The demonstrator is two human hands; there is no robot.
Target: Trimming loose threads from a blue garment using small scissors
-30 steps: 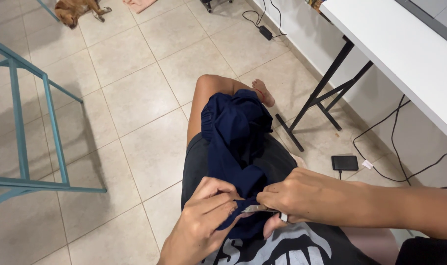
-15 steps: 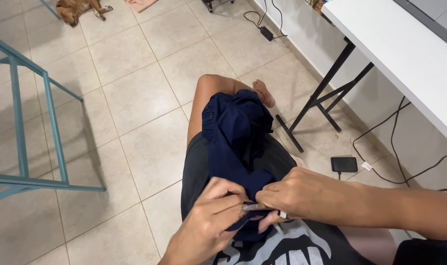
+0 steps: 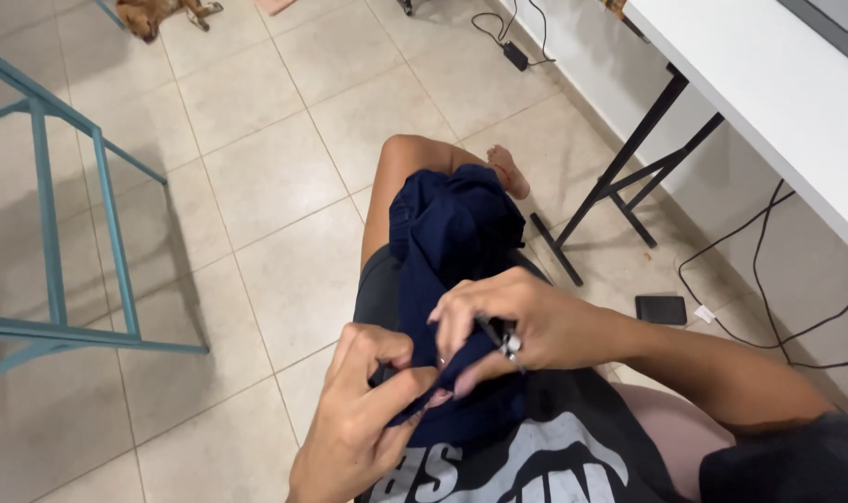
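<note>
Compared with half a second ago, the right hand (image 3: 526, 321) has lifted a little and its fingers now curl over the fold, while the left hand (image 3: 368, 410) stays low on the same spot. The left thumb and forefinger are pressed together, pinching an edge of the dark blue cloth (image 3: 457, 242). The right fingers are bent and close together, pinching the cloth just beside the left fingertips, and they also hold a small dark tool with a metal tip (image 3: 500, 337). The cloth is crumpled and lies over the person's lap and raised knee, beyond the fingers.
</note>
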